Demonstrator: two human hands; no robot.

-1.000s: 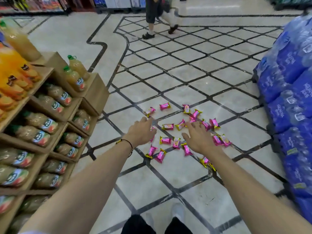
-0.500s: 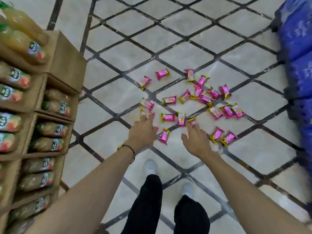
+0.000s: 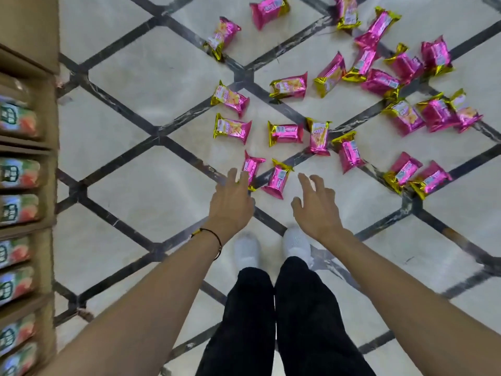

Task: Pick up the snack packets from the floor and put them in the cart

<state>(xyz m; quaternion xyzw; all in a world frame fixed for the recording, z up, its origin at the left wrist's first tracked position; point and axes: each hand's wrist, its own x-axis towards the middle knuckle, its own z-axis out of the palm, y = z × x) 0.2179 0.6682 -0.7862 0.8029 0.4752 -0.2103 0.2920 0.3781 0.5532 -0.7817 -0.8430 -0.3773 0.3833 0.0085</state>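
The left hand (image 3: 230,210) and right hand (image 3: 315,210) are spread and hold nothing. It is better to grasp the nearest snack packets (image 3: 278,180) first.

The left hand (image 3: 230,204) and right hand (image 3: 315,210), fingers spread, hold nothing. The left fingertips (image 3: 233,173) overlap one packet (image 3: 253,165); a second packet (image 3: 279,180) lies just ahead, between both hands. More packets (image 3: 436,115) lie scattered beyond the right hand.

Pink-and-gold snack packets (image 3: 287,133), scattered flat on floor (image 3: 151,85)
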